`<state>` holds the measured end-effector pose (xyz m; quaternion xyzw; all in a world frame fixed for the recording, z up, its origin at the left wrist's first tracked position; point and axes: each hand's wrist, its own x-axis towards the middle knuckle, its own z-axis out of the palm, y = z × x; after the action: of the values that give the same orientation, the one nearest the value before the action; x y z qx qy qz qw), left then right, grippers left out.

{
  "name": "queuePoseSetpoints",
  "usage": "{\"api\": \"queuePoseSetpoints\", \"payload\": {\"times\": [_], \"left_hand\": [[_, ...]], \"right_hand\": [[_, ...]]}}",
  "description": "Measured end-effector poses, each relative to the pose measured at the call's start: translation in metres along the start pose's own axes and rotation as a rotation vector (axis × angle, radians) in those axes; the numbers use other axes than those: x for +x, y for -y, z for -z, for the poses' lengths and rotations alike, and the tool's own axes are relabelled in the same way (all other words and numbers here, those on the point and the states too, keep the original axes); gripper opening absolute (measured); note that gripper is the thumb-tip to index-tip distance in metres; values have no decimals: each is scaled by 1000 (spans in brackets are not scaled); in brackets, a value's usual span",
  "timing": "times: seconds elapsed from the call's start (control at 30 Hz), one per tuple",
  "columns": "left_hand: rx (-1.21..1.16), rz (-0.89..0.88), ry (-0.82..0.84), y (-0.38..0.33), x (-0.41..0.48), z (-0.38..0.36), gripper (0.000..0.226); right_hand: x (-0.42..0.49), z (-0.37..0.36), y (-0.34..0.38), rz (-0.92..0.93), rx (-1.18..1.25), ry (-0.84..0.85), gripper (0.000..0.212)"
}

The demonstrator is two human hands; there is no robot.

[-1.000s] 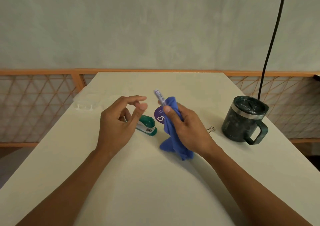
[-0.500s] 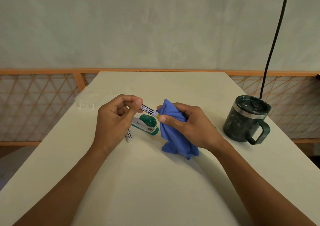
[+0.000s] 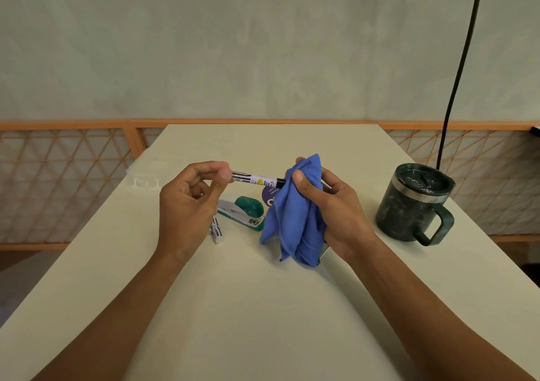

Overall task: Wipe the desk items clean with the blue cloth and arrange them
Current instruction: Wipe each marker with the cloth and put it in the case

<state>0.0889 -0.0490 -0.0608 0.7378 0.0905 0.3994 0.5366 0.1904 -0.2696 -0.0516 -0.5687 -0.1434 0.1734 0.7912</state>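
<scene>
The marker (image 3: 254, 179) hangs level over the middle of the desk (image 3: 263, 307). My left fingers (image 3: 225, 173) pinch one end, and the other end is buried in the blue cloth (image 3: 295, 214), which my right fingers (image 3: 301, 180) squeeze round it. I judge the pinch the weak point. Only fingertips hold that end, so a hard pull through the cloth could tug the marker free and drop it onto the green stapler (image 3: 242, 211) just below. The cloth's hanging folds could also drag against the stapler. My left hand (image 3: 187, 205) is raised with its fingers curled inward. My right hand (image 3: 336, 208) stands thumb-up, wrapped round the cloth. A second marker (image 3: 216, 230) lies beside the stapler, and the lidded mug (image 3: 415, 202) sits near the right edge.
</scene>
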Motion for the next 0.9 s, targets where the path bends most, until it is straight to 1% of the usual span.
{"api": "queuePoseSetpoints", "payload": {"times": [0.13,0.2,0.33,0.43,0.5,0.53,0.6,0.63,0.77,0.83,0.9], "left_hand": [[30,19,71,2,-4,-4,18],[42,20,89,2,-5,-5,16],[75,28,106,3,-3,-2,18],[92,22,120,4,-3,-1,19],[109,17,137,5,-4,-2,20],[127,11,148,6,-5,-2,21],[168,-6,173,8,-5,-4,22],[178,-11,186,8,-6,-5,22],[166,-19,198,6,-8,-7,22],[161,-20,174,5,-8,-5,22],[139,-1,133,7,-3,0,23]], "right_hand": [[7,7,-7,-34,195,-64,45],[11,11,-9,-80,256,-36,43],[18,15,-14,-156,347,19,46],[22,16,-14,-164,375,24,37],[24,17,-14,-169,380,10,31],[25,17,-14,-165,378,-8,34],[27,17,-16,-142,368,-65,51],[27,17,-16,-124,355,-104,56],[21,13,-13,-13,257,-286,48],[19,13,-14,37,218,-337,47],[19,13,-13,60,163,-353,46]]}}
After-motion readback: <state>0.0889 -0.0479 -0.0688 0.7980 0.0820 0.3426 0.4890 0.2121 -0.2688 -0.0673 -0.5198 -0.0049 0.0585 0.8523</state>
